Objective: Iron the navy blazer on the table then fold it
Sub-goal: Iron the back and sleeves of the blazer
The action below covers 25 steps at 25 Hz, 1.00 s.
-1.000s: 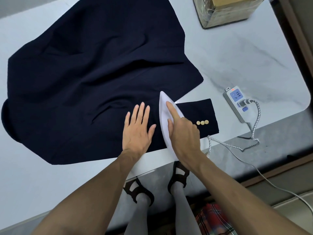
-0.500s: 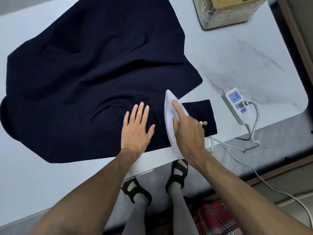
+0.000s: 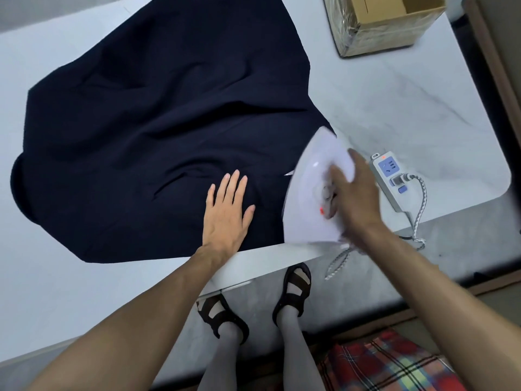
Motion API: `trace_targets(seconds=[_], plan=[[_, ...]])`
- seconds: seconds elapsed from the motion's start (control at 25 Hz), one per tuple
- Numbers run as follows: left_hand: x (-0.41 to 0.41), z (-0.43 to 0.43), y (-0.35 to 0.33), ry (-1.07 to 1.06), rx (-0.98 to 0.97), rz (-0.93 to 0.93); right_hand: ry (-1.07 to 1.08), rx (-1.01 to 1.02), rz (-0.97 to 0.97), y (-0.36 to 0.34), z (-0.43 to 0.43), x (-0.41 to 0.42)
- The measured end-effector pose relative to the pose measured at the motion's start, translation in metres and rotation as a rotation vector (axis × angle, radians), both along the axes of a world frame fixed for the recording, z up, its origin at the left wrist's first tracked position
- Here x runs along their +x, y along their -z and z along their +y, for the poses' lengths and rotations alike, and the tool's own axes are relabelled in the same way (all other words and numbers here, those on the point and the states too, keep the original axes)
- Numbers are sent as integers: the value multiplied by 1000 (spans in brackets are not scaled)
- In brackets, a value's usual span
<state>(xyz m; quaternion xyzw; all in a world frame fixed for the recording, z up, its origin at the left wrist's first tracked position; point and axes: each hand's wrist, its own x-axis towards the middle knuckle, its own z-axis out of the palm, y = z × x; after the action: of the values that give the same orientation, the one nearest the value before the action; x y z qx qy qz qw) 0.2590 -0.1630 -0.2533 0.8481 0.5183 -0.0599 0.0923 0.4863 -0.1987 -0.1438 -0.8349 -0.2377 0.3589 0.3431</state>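
White iron (image 3: 308, 201) in right grip (image 3: 358, 196)

The iron (image 3: 307, 218), gripped by the right hand (image 3: 356, 193), now lies further right along the table's (image 3: 267, 253) front edge, hiding the sleeve cuff and its gold buttons.

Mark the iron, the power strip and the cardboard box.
iron (image 3: 310, 198): head view, white shell beside the handle.
power strip (image 3: 388, 168): head view, blue socket panel.
cardboard box (image 3: 390, 31): head view, near outer wall.
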Motion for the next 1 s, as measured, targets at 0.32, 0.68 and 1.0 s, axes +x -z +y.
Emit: trace_targets(seconds=[0.32,0.68,1.0], plan=[[59,-4,11,-2,16,-2,-420,-142,-449,11,40,4],[56,-4,15,21,12,0,-284,-105,-350,18,93,22],[55,-3,12,36,-2,9,-485,-201,-505,13,51,1]])
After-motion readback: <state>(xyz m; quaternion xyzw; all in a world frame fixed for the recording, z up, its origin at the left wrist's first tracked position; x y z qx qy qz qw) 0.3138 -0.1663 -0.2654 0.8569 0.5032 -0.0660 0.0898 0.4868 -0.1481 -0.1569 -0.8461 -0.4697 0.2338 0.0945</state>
